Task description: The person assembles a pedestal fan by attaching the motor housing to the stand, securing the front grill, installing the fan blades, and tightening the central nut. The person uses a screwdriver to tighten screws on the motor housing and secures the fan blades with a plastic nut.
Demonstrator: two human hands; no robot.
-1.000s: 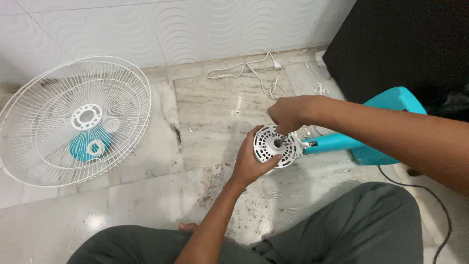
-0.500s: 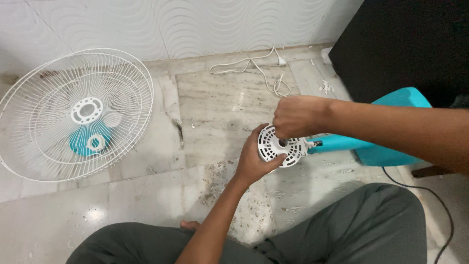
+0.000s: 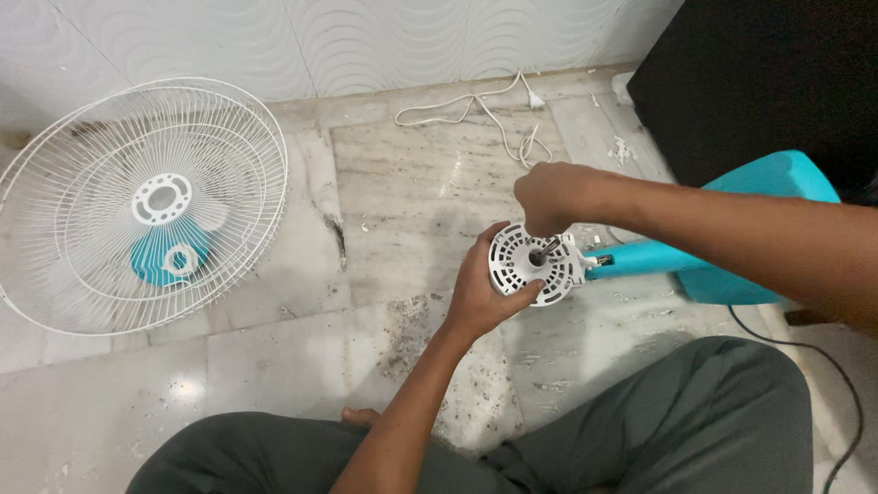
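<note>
A round white slotted plastic fan motor housing (image 3: 535, 263), at the frame's centre on a turquoise stand (image 3: 640, 261), is gripped from 7 o'clock by the left hand (image 3: 483, 295), fingers curled around its rim. A thin metal shaft (image 3: 546, 249) at its middle is pinched by the right hand (image 3: 547, 197), fingers closed. White wire fan grilles (image 3: 137, 206) lie on the marble floor (image 3: 412, 192) at 9 o'clock, well apart.

— Any boxes, labels, signs or screens down there on the floor?

— None that I can make out from here. No package, no sticker, no sign on the wall, no screen.

— Nothing at all?

— Nothing of that kind shows.
</note>
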